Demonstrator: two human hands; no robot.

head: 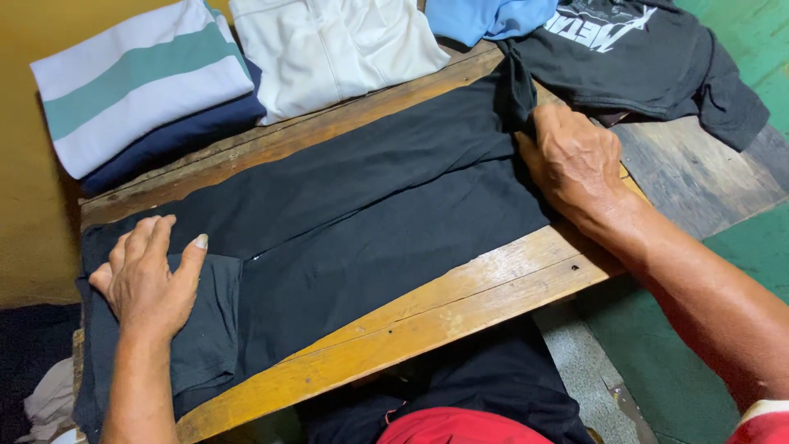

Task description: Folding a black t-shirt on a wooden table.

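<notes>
Left hand (pixel 152 275): fingers together and flat, thumb spread apart, palm pressed down on a dark sleeve panel at the left end of the black garment (pixel 362 205). Right hand (pixel 575 160): fingers curled down and bunched on the cloth at the garment's right end, pinching a raised black fold near the far right edge of the wooden table (pixel 460 300); fingertips buried in the fabric, so exact grip cannot be told. One black garment between both hands, stretched long and folded narrow, lying slantwise across the table from the near left corner toward the far right edge, left end hanging just over the table's side. Beyond it, along the far edge, five more garments counted: one white-and-teal striped folded shirt (pixel 140 78) stacked on one folded navy piece (pixel 177 140) at the far left corner; one white folded shirt (pixel 337 49) just beside them; one light blue piece (pixel 485 16) partly cut off at the top; one black printed T-shirt (pixel 649 62) lying loose at the far right, touching the raised fold. Bare plank showing along the near edge. One yellow wall (pixel 25 205) to the left, green floor (pixel 674 378) to the right.
</notes>
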